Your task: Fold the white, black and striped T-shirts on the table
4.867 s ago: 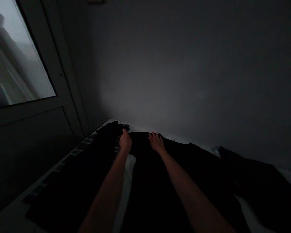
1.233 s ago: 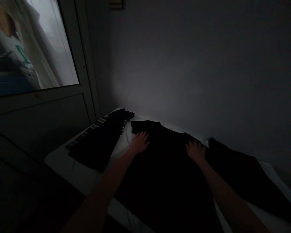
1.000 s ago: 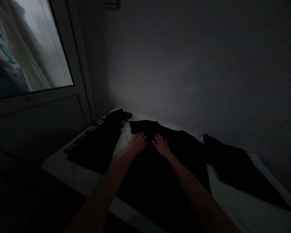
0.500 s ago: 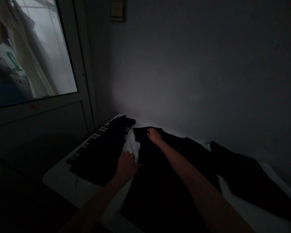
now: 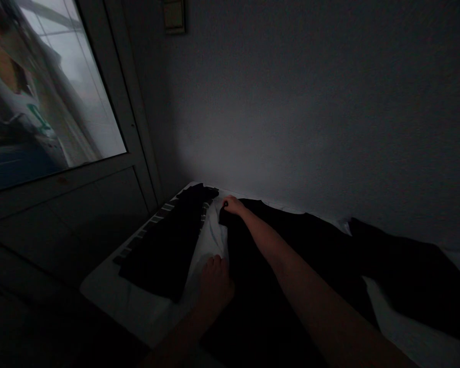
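Observation:
A black garment (image 5: 260,312) lies spread on a white-covered surface (image 5: 111,296). My right hand (image 5: 233,205) reaches to its far left corner, with the fingers pinched on the fabric edge. Nearer to me, my left hand (image 5: 216,283) rests at the garment's left edge, its fingers curled in and seemingly gripping the cloth; deep shadow hides the fingertips. Left of both hands lies another dark garment (image 5: 161,250), with a striped cloth (image 5: 147,227) showing from under it. A further black piece of clothing (image 5: 414,276) is spread at the right.
A grey wall (image 5: 291,112) runs along the far side of the surface. At the left stands a door (image 5: 111,189) with a glass pane, through which a pale curtain (image 5: 57,102) shows. A switch plate (image 5: 174,16) is fixed high on the wall. The room is dim.
My right hand has moved left along the garment's far edge to its corner and closed on it. My left hand has slid nearer to me along the left edge. The view has shifted slightly.

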A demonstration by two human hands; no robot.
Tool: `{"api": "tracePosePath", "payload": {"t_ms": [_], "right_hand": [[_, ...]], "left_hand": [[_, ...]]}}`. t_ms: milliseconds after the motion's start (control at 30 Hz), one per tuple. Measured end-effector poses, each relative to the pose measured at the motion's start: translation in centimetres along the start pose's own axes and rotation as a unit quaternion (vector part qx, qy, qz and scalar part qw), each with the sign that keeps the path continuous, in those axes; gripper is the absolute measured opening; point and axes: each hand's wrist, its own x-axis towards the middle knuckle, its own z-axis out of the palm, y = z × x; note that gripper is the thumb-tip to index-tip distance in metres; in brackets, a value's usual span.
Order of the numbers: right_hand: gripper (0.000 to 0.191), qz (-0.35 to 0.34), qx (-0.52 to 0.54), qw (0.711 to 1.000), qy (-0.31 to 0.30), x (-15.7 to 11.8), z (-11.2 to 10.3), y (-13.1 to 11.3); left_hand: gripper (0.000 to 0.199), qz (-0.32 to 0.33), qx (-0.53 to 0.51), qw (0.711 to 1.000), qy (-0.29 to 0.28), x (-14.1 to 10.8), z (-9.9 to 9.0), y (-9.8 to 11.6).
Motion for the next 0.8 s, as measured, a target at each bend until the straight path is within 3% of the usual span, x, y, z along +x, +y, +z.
{"api": "tracePosePath", "payload": {"t_ms": [167,367,567,800], "right_hand": [[0.026,0.069,0.092,0.985,0.130,-2.6,-3.9,5.2],[0.030,0.149,0.171,0.948,0.225,-8.6,-8.3,11.6],[0.033,0.224,0.199,0.923,0.243,-14.2,-8.4,14.8],[0.028,0.248,0.185,0.920,0.240,-16.6,-7.5,15.8]], "left_hand": [[0.036,0.008,-0.060,0.996,-0.069,-2.0,-0.9,2.3],[0.037,0.053,-0.092,0.990,-0.093,-3.9,-1.8,6.4],[0.040,0.099,-0.092,0.984,-0.115,-4.4,-0.6,9.4],[0.045,0.105,-0.073,0.980,-0.150,-4.7,1.2,10.2]]}}
